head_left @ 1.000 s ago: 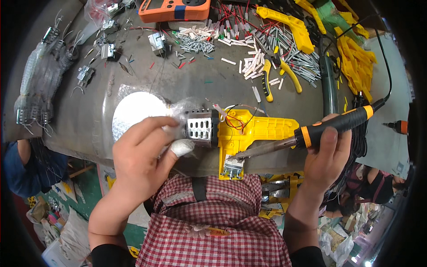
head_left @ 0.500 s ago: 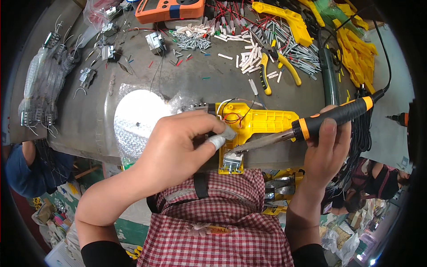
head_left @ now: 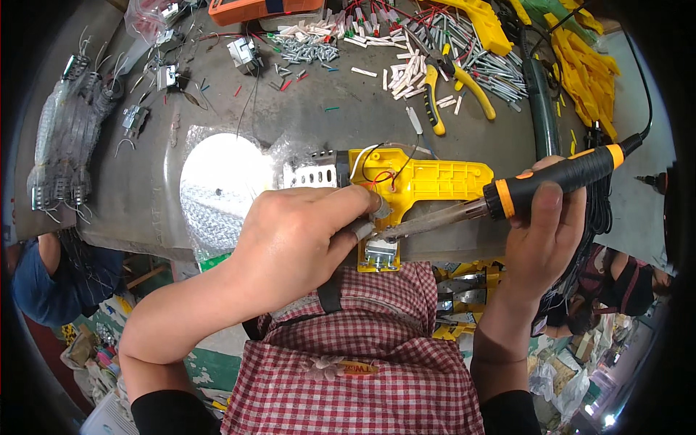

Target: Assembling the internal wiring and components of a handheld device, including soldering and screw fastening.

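Observation:
A yellow pistol-shaped housing half [head_left: 449, 180] lies on the bench's near edge, with thin red, black and white wires in its upper corner. A perforated metal tube [head_left: 313, 172] extends from its left end. At its near end sits a metal-framed switch-like part [head_left: 381, 254]. My left hand [head_left: 297, 235] reaches over the housing, thumb and forefinger closed in a pinch, with greyish coverings on the fingertips; what they pinch is hidden. My right hand [head_left: 547, 225] grips a soldering iron [head_left: 562, 181] by its black and orange handle. Its tip is by my left fingertips, just above the switch-like part.
Left of the housing lies a white disc [head_left: 221, 163] in clear plastic. Yellow-handled pliers [head_left: 464, 90], white sleeves and screws [head_left: 304, 51] lie farther back. Bundled mesh-like parts [head_left: 69, 134] are at the left, and yellow housings [head_left: 583, 83] at the right. The iron's cord [head_left: 647, 94] runs up the right side.
My left thumb and forefinger have come closer together and nearer the iron's tip. More of the perforated tube shows. The whole view has shifted slightly; the iron stays over the switch-like part.

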Demonstrator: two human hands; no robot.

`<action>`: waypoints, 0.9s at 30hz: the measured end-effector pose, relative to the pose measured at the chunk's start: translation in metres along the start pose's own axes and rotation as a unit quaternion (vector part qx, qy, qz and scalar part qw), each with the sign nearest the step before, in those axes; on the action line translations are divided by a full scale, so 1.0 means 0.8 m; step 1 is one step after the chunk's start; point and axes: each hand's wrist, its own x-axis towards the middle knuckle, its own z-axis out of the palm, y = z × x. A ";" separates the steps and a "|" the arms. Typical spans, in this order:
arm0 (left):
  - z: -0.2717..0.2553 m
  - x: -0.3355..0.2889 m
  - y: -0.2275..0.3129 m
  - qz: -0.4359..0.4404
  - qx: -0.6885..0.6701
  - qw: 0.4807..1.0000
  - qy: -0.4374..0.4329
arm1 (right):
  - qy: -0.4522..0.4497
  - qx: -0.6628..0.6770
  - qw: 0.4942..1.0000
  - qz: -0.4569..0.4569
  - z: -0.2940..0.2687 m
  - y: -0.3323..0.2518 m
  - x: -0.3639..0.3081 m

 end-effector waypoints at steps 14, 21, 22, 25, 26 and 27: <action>0.013 -0.008 -0.007 0.056 0.024 0.997 0.039 | 0.021 0.052 0.998 0.006 -0.009 -0.010 -0.002; 0.016 -0.007 -0.007 0.073 0.051 0.994 0.059 | 0.056 0.012 0.998 0.017 0.002 -0.007 -0.004; 0.018 -0.007 -0.007 0.077 0.052 0.993 0.067 | 0.058 0.028 0.998 0.019 -0.001 -0.007 -0.005; 0.018 -0.007 -0.010 0.084 0.054 0.993 0.063 | 0.036 0.013 0.999 0.008 -0.001 -0.003 -0.003; 0.019 -0.008 -0.010 0.086 0.058 0.992 0.065 | 0.054 0.016 0.998 0.015 0.003 -0.006 -0.003; 0.020 -0.009 -0.010 0.087 0.056 0.992 0.069 | 0.054 0.019 0.998 0.011 0.001 -0.007 -0.003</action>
